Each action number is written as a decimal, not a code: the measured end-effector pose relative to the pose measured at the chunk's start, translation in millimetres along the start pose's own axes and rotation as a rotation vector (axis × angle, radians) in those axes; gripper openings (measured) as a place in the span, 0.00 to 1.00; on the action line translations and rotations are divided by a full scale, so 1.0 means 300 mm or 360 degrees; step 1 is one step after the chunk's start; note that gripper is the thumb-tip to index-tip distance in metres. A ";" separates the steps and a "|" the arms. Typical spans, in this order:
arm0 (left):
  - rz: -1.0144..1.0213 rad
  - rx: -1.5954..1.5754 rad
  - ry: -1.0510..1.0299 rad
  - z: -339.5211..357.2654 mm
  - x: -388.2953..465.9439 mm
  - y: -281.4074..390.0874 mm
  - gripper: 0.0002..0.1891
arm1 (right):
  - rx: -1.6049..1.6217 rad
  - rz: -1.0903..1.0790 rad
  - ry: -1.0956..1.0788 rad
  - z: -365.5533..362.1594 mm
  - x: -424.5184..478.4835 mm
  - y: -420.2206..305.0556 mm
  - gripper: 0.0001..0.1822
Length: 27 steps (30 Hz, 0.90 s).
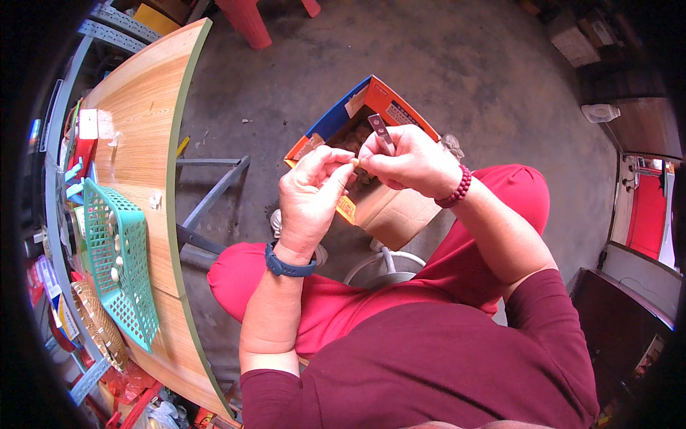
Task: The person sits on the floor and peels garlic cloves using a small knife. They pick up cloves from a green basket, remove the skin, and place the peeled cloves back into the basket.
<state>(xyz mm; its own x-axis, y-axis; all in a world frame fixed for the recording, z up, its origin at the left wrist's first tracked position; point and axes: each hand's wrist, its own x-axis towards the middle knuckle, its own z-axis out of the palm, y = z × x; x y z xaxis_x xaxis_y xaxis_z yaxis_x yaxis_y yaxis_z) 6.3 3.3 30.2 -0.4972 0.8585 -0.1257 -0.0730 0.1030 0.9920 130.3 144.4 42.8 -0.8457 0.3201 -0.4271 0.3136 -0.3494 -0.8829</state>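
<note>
My left hand (313,190), with a dark blue band on its wrist, pinches a small yellowish piece (355,162), perhaps a clove or a nut, between thumb and fingertips. The fingertips of my right hand (410,161) meet it from the other side. A small tool with a riveted dark handle (379,128), possibly a knife, is held in that right hand; its working end is hidden by the fingers. Both hands are above an open cardboard box (399,214), coloured orange and blue inside. Brownish scraps (351,138) lie in the box, partly covered by my hands.
On the left stands a wood-grain table (163,230), carrying a turquoise plastic basket (126,268) with several whitish pieces in it. A woven basket (96,322) is beyond it. Grey metal legs (217,187) jut out beside the table. A pink plastic stool (249,24) is at the top.
</note>
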 end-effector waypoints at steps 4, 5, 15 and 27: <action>0.0153 -0.0226 0.0167 0.022 -0.006 -0.029 0.13 | 0.0142 -0.0029 0.0045 0.020 0.005 0.008 0.05; 0.0212 -0.0230 0.0181 0.025 -0.006 -0.031 0.14 | 0.0194 -0.0023 0.0069 0.023 0.008 0.013 0.05; 0.0546 0.0706 0.0476 0.038 -0.013 -0.036 0.06 | -0.0063 -0.0239 0.0293 0.068 0.024 0.010 0.07; -0.0157 -0.0683 0.0239 -0.006 0.013 -0.027 0.07 | -0.0322 -0.0508 0.0217 0.067 0.051 0.065 0.06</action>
<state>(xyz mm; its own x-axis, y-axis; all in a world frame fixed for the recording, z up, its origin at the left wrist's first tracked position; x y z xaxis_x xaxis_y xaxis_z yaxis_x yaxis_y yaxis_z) 3.5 5.0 21.5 -0.5874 0.7694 -0.2508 -0.4615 -0.0640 0.8848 114.9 124.6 23.0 -0.8536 0.5033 -0.1348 0.1343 -0.0374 -0.9902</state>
